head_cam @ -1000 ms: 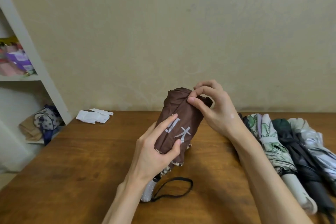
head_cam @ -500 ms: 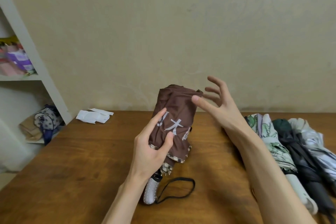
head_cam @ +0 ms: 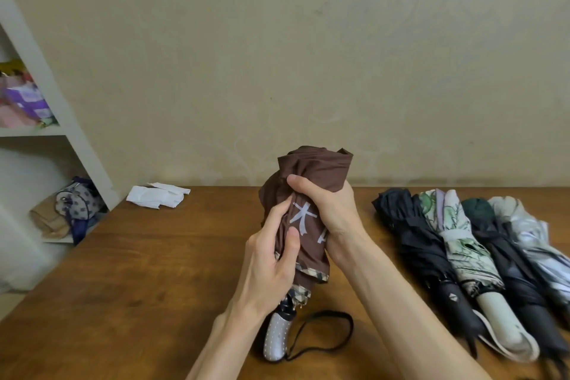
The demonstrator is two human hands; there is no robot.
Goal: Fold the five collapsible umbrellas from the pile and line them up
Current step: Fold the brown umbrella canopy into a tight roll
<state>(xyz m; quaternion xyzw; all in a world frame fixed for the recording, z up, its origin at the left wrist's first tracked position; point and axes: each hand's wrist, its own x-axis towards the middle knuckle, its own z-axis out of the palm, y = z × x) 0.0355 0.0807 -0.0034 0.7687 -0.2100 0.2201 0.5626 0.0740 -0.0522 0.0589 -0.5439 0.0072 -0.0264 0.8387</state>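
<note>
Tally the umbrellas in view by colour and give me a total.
1 brown umbrella, gripped by the left hand and the right hand
1 black umbrella
1 floral green-and-white umbrella
1 dark green umbrella
1 silver-grey umbrella
Total: 5 umbrellas

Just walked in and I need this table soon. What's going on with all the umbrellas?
A person is folding a brown umbrella, held handle-down over the table. The left hand grips the lower canopy and the right hand wraps round its middle, bunching the fabric. Four folded umbrellas lie side by side on the right: black one, floral one, dark green one and silvery one. This looks like the fifth.
</note>
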